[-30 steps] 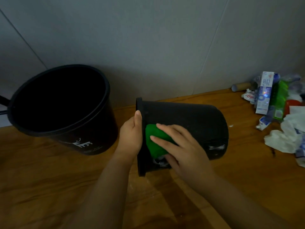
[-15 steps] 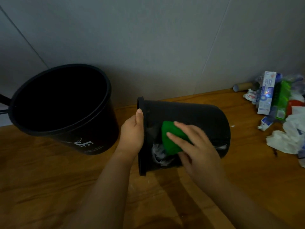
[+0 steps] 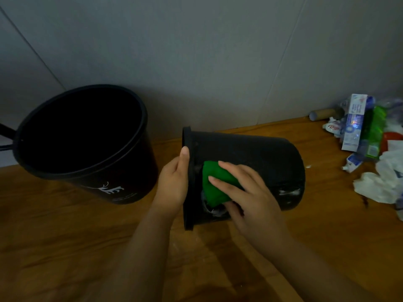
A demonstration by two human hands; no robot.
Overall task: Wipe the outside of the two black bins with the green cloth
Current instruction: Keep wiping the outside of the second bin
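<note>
A black bin (image 3: 261, 153) lies on its side on the wooden surface (image 3: 65, 236), its rim pointing left. My left hand (image 3: 174, 182) grips that rim, thumb up along the outer edge. My right hand (image 3: 250, 197) presses a folded green cloth (image 3: 212, 184) against the bin's outer wall just beside the rim, fingers spread over the cloth and thumb tucked under its lower edge. White smears show on the wall below the cloth and near the bin's base. A second, larger black bin (image 3: 122, 188) with white print stands upright to the left, mouth open and dark inside.
A grey wall runs close behind both bins. At the right lies a pile of rubbish: a blue-white box (image 3: 354, 125), green packaging (image 3: 375, 131), crumpled white tissue (image 3: 379, 184) and a cardboard tube (image 3: 322, 113).
My right hand slid the green cloth right along the bin's wall, then back left to just beside the rim. The left hand kept its hold on the rim.
</note>
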